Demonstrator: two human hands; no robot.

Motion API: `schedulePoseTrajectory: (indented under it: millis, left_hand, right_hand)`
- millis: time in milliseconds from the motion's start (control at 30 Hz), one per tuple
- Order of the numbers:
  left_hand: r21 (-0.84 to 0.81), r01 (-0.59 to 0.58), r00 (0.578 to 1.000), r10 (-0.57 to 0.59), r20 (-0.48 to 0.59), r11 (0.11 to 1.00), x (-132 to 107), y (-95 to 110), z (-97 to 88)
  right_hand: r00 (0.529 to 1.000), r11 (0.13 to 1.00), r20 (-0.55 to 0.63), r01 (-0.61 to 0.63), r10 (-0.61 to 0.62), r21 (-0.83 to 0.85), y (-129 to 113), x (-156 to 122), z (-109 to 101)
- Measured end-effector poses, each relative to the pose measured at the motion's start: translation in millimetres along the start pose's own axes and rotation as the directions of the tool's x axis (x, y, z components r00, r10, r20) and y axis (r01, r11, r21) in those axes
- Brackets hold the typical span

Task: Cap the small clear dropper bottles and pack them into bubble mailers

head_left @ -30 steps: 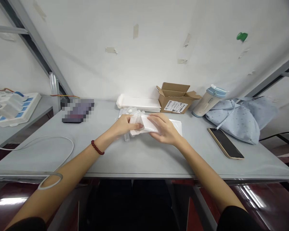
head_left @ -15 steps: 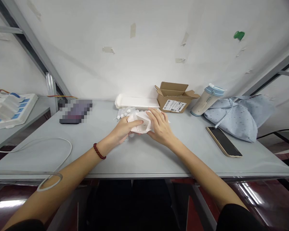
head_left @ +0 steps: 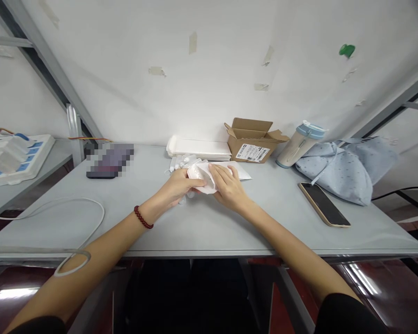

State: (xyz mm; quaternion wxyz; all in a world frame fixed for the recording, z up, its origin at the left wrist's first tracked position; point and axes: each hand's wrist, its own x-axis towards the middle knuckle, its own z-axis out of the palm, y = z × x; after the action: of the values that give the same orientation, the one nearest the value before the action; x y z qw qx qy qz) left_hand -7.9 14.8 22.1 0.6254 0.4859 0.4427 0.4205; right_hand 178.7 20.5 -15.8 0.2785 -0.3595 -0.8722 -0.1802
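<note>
A white envelope (head_left: 199, 172), bubble-lined by its look, is between my two hands just above the table, its mouth partly open toward the left. My left hand (head_left: 177, 189) pinches the mouth edge, thumb on the near side. Fingers of my right hand (head_left: 230, 187) lie together over the envelope's middle, with the thumb hidden; the far end sticks out to the right beyond them. Small white-capped clear tubes (head_left: 177, 163) lie in a pile behind my left hand, partly covered by the envelope. What is inside the envelope I cannot make out.
A stack of white envelopes (head_left: 200, 147) lies against the wall beside an open cardboard box (head_left: 252, 144). To the right are a bottle (head_left: 299, 146), a blue cloth bag (head_left: 337, 171) and a phone (head_left: 324, 205). A blurred dark device (head_left: 109, 161) and a white cable (head_left: 97, 218) are at left.
The envelope has turned and flattened, so its far end now shows past my right hand. My right hand has shifted slightly left and down along it.
</note>
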Motion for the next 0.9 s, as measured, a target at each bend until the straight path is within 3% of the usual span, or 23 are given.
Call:
schedulePoseTrajectory:
  millis: [300,467,600,733,900]
  left_hand:
    - [0.085,-0.036,0.991,0.046,-0.126,0.996,2.8,-10.4,4.1]
    - [0.118,-0.027,0.98,0.05,-0.194,0.993,4.8,-17.2,4.9]
    - [0.061,-0.02,0.986,0.03,-0.167,0.998,1.7,-9.5,4.6]
    - [-0.037,0.001,0.999,-0.002,-0.039,0.999,-1.3,0.8,1.0]
    - [-0.174,-0.077,0.997,0.079,0.006,0.982,1.3,3.8,-5.1]
  right_hand:
    - [0.986,0.985,-0.025,0.161,-0.163,-0.066,-22.0,-1.8,7.6]
    - [0.986,0.986,-0.011,0.163,-0.164,-0.043,-31.4,-1.2,3.7]
    - [0.997,0.993,-0.057,0.039,-0.046,-0.111,-27.0,-1.6,8.0]
    - [0.994,0.993,-0.083,-0.081,0.074,-0.085,-13.2,-1.1,11.8]
    - [0.995,0.995,-0.023,-0.095,0.094,-0.044,-0.4,0.1,8.3]
